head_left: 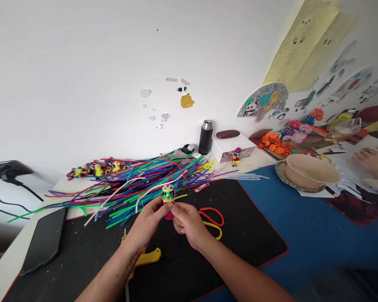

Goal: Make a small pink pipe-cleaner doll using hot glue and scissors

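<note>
Both hands meet over the black mat (245, 226) around a small pipe-cleaner doll (168, 194). It has a green and black face, a yellow band, a pale zigzag top and a magenta lower part. My left hand (151, 216) grips the doll from its left side. Thumb and fingers of my right hand (188, 220) pinch it from the right, covering part of its body. A yellow-green stem end sticks out to the right beside it. Scissors (219, 216) with red and yellow handles lie just beyond my right hand. Under my left forearm rests a yellow glue gun (149, 256), partly hidden.
A large heap of coloured pipe cleaners (122, 201) spreads behind my hands. Finished dolls (96, 168) lie at left; another doll (236, 157) stands by a white box (231, 144) and black thermos (206, 137). A phone (45, 239), bowl (311, 172) and another person's hand (368, 161) flank the workspace.
</note>
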Available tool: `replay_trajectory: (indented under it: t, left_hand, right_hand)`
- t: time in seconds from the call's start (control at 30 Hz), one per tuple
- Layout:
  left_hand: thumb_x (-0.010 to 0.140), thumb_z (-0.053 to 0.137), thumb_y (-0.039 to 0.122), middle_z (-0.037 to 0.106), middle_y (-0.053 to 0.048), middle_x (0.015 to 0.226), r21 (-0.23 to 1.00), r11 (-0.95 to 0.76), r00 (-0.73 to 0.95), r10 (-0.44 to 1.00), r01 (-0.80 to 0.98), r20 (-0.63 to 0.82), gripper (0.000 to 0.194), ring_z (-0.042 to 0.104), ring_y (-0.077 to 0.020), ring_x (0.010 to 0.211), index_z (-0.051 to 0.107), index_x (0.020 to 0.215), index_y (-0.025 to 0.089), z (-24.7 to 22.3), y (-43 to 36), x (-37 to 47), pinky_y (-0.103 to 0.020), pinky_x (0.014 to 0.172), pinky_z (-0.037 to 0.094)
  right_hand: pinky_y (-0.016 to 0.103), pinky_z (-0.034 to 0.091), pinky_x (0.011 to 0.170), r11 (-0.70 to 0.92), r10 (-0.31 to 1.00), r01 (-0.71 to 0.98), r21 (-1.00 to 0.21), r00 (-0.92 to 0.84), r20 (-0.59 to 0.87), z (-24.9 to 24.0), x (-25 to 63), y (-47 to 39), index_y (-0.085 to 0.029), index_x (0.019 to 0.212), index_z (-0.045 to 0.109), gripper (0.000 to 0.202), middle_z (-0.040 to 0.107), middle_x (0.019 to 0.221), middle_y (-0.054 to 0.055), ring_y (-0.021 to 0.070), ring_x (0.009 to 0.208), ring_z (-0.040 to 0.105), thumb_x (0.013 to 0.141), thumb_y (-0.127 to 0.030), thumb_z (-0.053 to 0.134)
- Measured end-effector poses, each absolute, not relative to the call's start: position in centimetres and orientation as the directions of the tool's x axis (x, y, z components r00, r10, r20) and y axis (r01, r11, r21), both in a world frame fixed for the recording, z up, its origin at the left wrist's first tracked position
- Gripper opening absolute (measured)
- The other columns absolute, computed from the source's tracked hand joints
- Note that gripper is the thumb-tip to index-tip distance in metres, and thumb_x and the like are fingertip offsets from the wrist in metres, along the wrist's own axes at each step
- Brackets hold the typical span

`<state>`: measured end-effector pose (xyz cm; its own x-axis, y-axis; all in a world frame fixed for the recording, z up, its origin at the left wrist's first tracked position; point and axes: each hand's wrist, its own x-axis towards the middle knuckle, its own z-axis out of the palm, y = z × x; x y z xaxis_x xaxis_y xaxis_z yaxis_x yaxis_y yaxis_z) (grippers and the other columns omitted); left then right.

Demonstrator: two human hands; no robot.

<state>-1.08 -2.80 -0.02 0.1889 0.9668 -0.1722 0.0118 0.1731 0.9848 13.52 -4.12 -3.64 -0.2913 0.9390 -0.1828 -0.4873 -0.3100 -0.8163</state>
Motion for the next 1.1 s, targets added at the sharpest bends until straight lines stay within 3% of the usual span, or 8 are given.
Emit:
replay_trajectory:
  t: [0.63,1.1]
  left_hand:
    - [0.077,0.082,0.05,0.061,0.0,0.074,0.977,0.206,0.09,0.976,-0.05,-0.201,0.031,0.052,-0.0208,0.076,0.074,0.08,0.02,-0.9,-2.8,-0.3,-0.03,0.071,0.042]
    - [0.068,0.088,0.05,0.07,-0.003,0.083,0.951,0.281,0.021,0.959,-0.128,-0.281,0.036,0.058,-0.023,0.086,0.078,0.085,0.02,-1.4,-3.0,0.0,-0.031,0.079,0.046]
  right_hand:
    - [0.024,0.011,0.041,-0.269,0.953,-0.478,-0.836,-0.257,-0.159,-4.5,13.0,-4.1,-0.018,0.077,0.067,0.055,0.028,0.047,-0.014,0.0048,0.041,0.018,0.076,-0.071,0.083]
    - [0.025,0.011,0.04,-0.254,0.957,-0.481,-0.839,-0.25,-0.147,-5.0,13.1,-4.1,-0.018,0.083,0.068,0.05,0.029,0.048,-0.014,0.0055,0.041,0.019,0.079,-0.066,0.083]
